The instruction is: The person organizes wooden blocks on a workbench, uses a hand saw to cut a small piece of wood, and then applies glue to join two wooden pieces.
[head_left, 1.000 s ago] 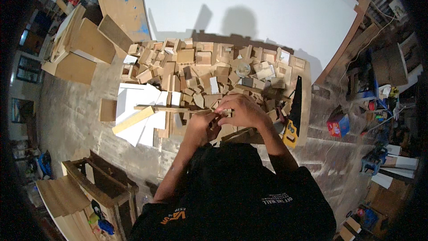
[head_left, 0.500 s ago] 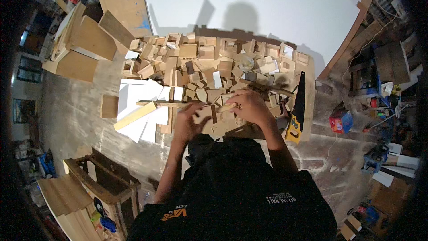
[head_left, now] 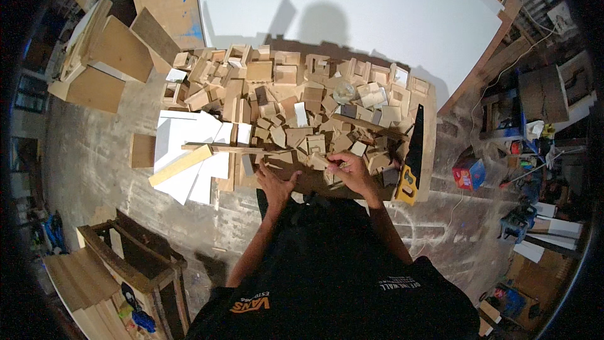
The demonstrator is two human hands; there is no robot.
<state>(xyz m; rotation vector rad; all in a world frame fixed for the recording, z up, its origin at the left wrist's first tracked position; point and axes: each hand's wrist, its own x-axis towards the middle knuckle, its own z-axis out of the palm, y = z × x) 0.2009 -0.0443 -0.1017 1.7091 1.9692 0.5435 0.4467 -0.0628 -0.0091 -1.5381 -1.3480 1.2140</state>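
Note:
Near the front edge of the worktable, my right hand pinches a small pale wooden block between thumb and fingers. To its left, my left hand is open, fingers and thumb spread, with nothing in it. It lies low by the table's near edge, beside a small upright grey-brown piece. In front of both hands spreads a crowd of wooden offcuts and small box-like wooden pieces, among them a block with a raised frame.
A handsaw with a yellow handle lies along the table's right side. White sheets with a yellowish wood strip on them cover the left end. Beyond the table is a large white panel. A wooden frame stands at lower left.
Both hands have come down closer to the table's near edge. My left hand has spread its fingers lower down, while my right keeps its pinch on the block. The whole view has shifted slightly.

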